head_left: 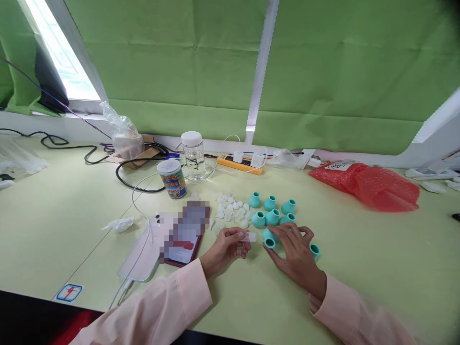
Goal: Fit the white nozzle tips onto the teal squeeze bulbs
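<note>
Between the thumb and fingers of my left hand (230,244) is a small translucent plastic piece (248,236), its narrow end pointing right. My right hand (295,251) has its thumb and fingers around a teal bulb-shaped piece (269,238), whose round opening faces me. The two pieces are close but apart. Several more teal bulb-shaped pieces (272,216) stand in a loose cluster just beyond my right hand, and one (315,251) sits to its right, partly covered by it. A scatter of translucent white pieces (230,209) lies beyond my left hand.
Left of my hands lie a phone with a lit screen (183,244) and a pale phone (138,254) with a white cable across it. Behind stand a noodle cup (172,179), a clear jar (193,158) and an orange power strip (240,164). A red bag (366,184) lies right.
</note>
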